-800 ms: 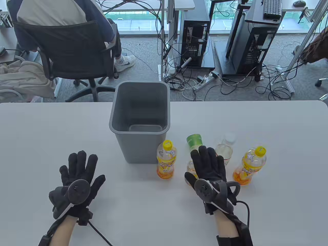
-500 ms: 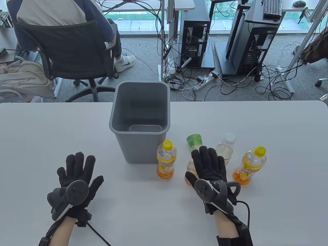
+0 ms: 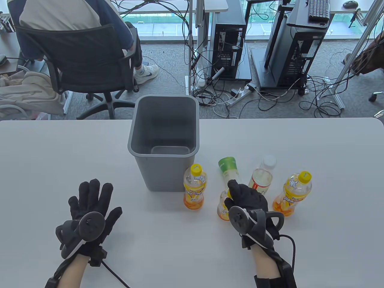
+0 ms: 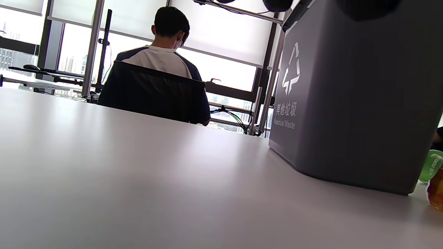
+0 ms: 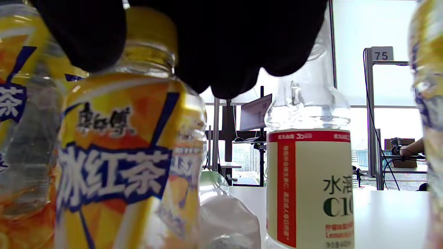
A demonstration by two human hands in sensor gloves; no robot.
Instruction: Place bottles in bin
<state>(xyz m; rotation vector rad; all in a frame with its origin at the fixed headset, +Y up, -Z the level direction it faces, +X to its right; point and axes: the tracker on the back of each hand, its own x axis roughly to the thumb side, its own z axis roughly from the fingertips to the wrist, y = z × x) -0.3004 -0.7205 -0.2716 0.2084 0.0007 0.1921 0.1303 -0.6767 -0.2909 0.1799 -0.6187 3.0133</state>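
Bin (image 3: 163, 168): grey; white recycling mark and lettering on one side.
Tea bottles (image 3: 194, 187): yellow caps, yellow-orange labels with blue-edged white characters.
Green bottle (image 3: 227, 165): green top.
Water bottle (image 3: 261, 177): clear, white cap, cream label with red band.
Gloves (image 3: 90, 204): black.
Surface (image 3: 60, 156): white.

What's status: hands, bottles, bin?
Left hand flat, idle. Right hand curling onto bottle; grip unconfirmed. Bin open, empty; four other bottles standing.
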